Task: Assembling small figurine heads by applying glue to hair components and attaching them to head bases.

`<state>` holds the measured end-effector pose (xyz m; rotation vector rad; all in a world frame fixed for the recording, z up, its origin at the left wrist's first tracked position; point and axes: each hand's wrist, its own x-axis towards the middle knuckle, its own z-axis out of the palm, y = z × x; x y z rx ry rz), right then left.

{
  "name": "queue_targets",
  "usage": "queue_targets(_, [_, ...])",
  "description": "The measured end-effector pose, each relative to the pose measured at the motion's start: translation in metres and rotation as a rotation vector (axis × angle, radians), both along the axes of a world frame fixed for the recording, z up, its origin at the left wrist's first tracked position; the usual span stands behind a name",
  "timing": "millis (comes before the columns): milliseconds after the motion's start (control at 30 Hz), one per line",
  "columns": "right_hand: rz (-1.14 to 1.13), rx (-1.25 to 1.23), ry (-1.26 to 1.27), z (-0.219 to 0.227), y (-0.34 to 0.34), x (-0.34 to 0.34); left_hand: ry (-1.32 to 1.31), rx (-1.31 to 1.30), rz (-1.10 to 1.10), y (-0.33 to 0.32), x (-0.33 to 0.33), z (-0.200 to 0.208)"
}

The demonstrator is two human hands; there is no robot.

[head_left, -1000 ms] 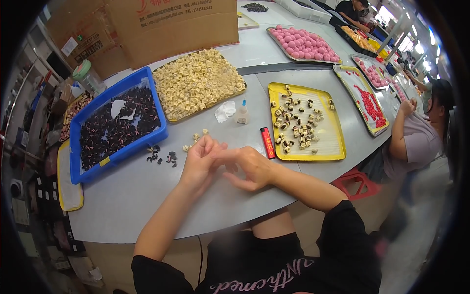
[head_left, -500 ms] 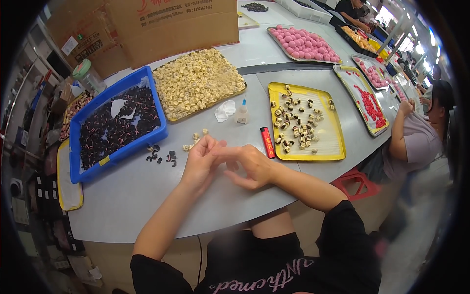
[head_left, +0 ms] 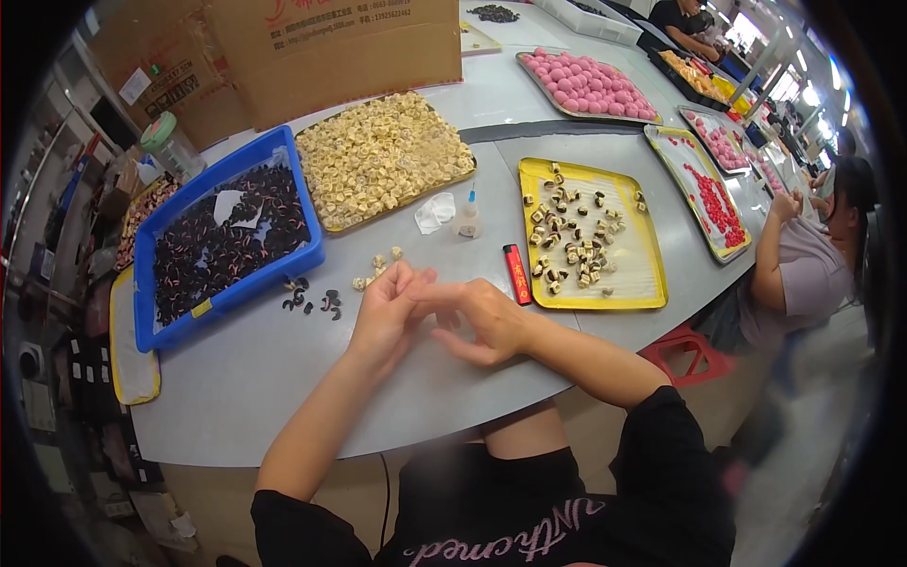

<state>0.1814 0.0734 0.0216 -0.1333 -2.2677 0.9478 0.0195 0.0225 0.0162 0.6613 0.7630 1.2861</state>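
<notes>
Both hands meet above the grey table, fingertips pinched together. My left hand point(head_left: 385, 317) is closed, and my right hand point(head_left: 484, 321) presses its thumb and finger against it; whatever they hold is hidden. Just beyond my left fingers lie a few loose cream pieces point(head_left: 380, 261). Left of them sit several small black curved pieces point(head_left: 331, 302). A red lighter-shaped item point(head_left: 517, 274) rests right of my right hand, beside a yellow-rimmed tray point(head_left: 652, 304) of cream pieces with dark parts fitted in them. A small bottle with a blue needle tip point(head_left: 467, 222) stands ahead, next to a crumpled white tissue point(head_left: 435, 214).
A blue tub point(head_left: 316, 250) of black pieces stands at left, beside a tray heaped with cream pieces point(head_left: 378, 161). Behind is a cardboard box point(head_left: 350, 57). Farther right are trays of pink balls point(head_left: 590, 85) and red pieces point(head_left: 713, 203). A co-worker point(head_left: 812, 236) sits at right.
</notes>
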Motion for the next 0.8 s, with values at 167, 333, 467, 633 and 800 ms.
queue_targets(167, [-0.015,-0.032,-0.045,-0.001,0.001,0.002,-0.006,0.005,-0.004,0.001,0.000,-0.004])
queue_targets(333, [-0.010,-0.031,-0.025,-0.001,0.001,0.001,-0.021,0.032,0.002,0.002,-0.001,-0.012])
queue_targets(467, [0.000,-0.035,-0.063,0.001,0.001,0.002,-0.050,0.043,-0.020,0.001,0.001,-0.006])
queue_targets(633, [-0.004,-0.022,-0.030,-0.001,0.001,0.001,-0.067,0.043,-0.001,0.000,0.003,0.000])
queue_targets(800, [-0.011,-0.007,-0.015,0.001,0.000,0.001,-0.046,0.032,0.001,0.000,-0.002,-0.003])
